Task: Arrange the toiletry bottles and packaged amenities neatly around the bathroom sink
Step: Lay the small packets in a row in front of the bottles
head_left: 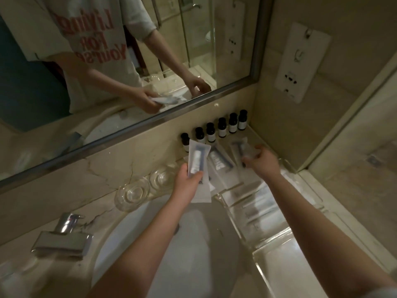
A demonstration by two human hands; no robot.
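Several small dark-capped toiletry bottles (221,127) stand in a row against the wall under the mirror. My left hand (186,181) holds a clear packet with a white tube inside (197,160), raised above the counter. To the right, my right hand (263,161) grips another clear packet with a dark item inside (240,150), low over the counter near the corner. Between them lies a dark-labelled packet (219,163). More white packets (203,193) lie under my left hand.
The white sink basin (193,254) lies below my arms, with a chrome faucet (63,235) at left. Two upturned glasses (133,194) stand behind the basin. A clear acrylic tray (268,239) sits on the right counter. The mirror (129,61) and a wall socket plate (300,63) are behind.
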